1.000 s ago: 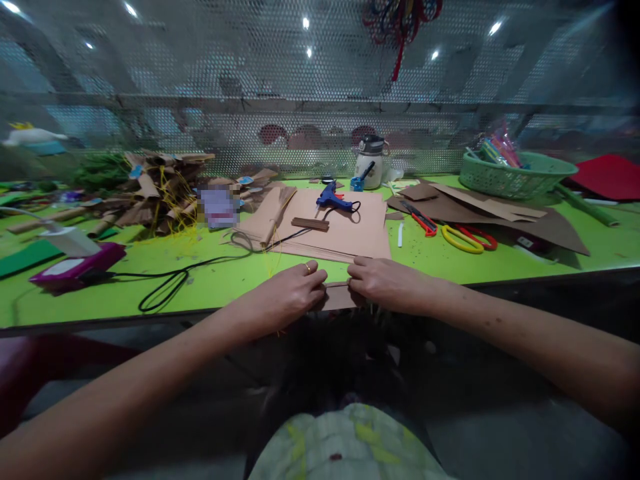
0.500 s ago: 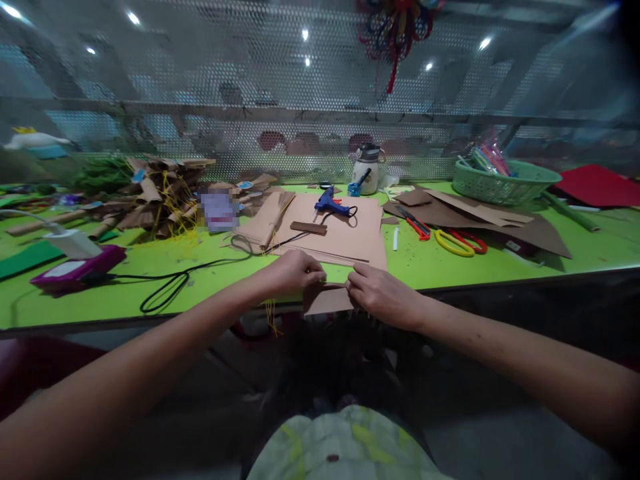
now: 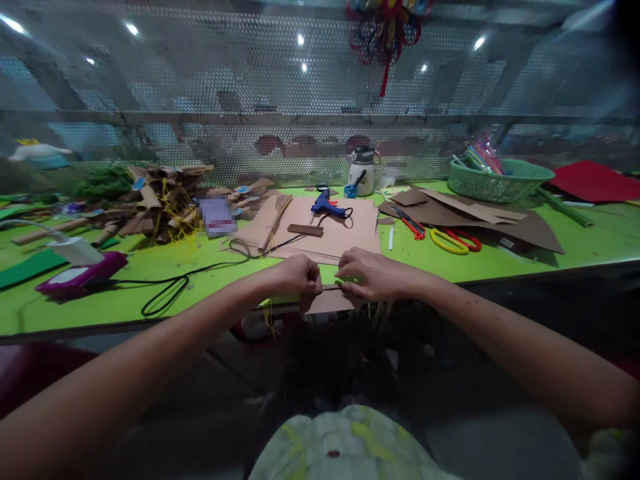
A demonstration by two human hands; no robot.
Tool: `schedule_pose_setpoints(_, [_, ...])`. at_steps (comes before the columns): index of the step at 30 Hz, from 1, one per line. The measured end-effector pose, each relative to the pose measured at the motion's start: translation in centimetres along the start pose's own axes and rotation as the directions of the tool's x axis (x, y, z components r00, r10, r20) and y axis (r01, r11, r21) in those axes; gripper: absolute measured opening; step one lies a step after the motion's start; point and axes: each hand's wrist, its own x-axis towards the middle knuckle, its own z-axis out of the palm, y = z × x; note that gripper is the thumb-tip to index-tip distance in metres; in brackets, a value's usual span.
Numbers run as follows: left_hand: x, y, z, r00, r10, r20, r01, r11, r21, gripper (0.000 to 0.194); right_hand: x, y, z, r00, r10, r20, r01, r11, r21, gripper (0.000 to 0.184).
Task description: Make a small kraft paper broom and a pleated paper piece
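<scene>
Head-worn view, forward and down across the green table (image 3: 215,279)

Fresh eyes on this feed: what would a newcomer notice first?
Probably the blue glue gun, on tan sheets atop the lime-green table. Nearer, at its front edge, the left hand pinches brown paper, with the right hand, fingers parted, at its other end. A green basket stands back right.

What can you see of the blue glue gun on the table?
The blue glue gun looks plastic, with an orange-red part between body and handle and a thin nozzle toward the left. It lies on its side on the light brown paper, just behind a dark brown strip. A black cord loops near its handle and runs left. Nobody is holding it.
</scene>
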Motion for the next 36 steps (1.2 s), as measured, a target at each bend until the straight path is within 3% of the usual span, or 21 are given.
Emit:
schedule_pose_setpoints(4, [-0.4, 0.2, -0.4, 0.996, 0.02, -0.086, -0.018, 0.999, 0.031, 0.016, 1.7, 1.0, 0.3, 0.996, -0.064, 0.064, 0.056, 0.991, 0.124, 0.021])
schedule_pose_setpoints(8, [-1.7, 0.6, -1.0, 0.973, 0.088, -0.213, -0.057, 0.987, 0.149, 0.008, 2.3, 1.4, 0.5, 0.996, -0.063, -0.065, 0.074, 0.979, 0.192, 0.015])
schedule_pose_setpoints(12, [-2.9, 1.3, -1.5, 0.874, 0.342, -0.345, -0.159, 0.873, 0.461, 0.009, 2.2, 1.1, -0.1, 0.983, -0.085, -0.165, 0.118, 0.972, 0.201, 0.015])
schedule_pose_setpoints(15, [-4.0, 2.3, -2.1, 0.789, 0.504, -0.352, -0.194, 0.747, 0.636, 0.016, 2.2, 0.7, -0.8, 0.955, -0.064, -0.291, 0.141, 0.957, 0.252, 0.012])
schedule_pose_setpoints(18, [-5.1, 3.4, -2.8, 0.753, 0.572, -0.324, -0.185, 0.657, 0.731, 0.02, 2.3, 0.3, -1.5, 0.907, -0.077, -0.414, 0.193, 0.949, 0.248, 0.016])
schedule_pose_setpoints(21, [-5.5, 3.5, -3.2, 0.723, 0.616, -0.314, -0.172, 0.6, 0.781, 0.021, 2.3, 0.0, -1.4, 0.871, -0.131, -0.473, 0.211, 0.97, 0.12, 0.02])
schedule_pose_setpoints(24, [-5.2, 2.2, -2.8, 0.727, 0.622, -0.291, -0.161, 0.566, 0.809, 0.022, 2.5, 0.2, -0.2, 0.869, -0.207, -0.449, 0.196, 0.978, -0.07, 0.029])
schedule_pose_setpoints(28, [-4.5, 0.4, -1.5, 0.742, 0.635, -0.216, -0.178, 0.497, 0.849, 0.02, 2.4, 0.7, 1.4, 0.901, -0.283, -0.329, 0.193, 0.94, -0.282, 0.034])
schedule_pose_setpoints(33, [-4.9, 0.2, -0.2, 0.676, 0.709, -0.199, -0.216, 0.449, 0.867, 0.023, 1.3, 0.6, 1.8, 0.918, -0.279, -0.28, 0.188, 0.932, -0.311, 0.03])
schedule_pose_setpoints(36, [-4.8, -0.2, 1.3, 0.7, 0.684, -0.204, -0.291, 0.534, 0.794, 0.022, 0.6, 0.5, 3.3, 0.924, -0.306, -0.23, 0.245, 0.934, -0.259, 0.025])
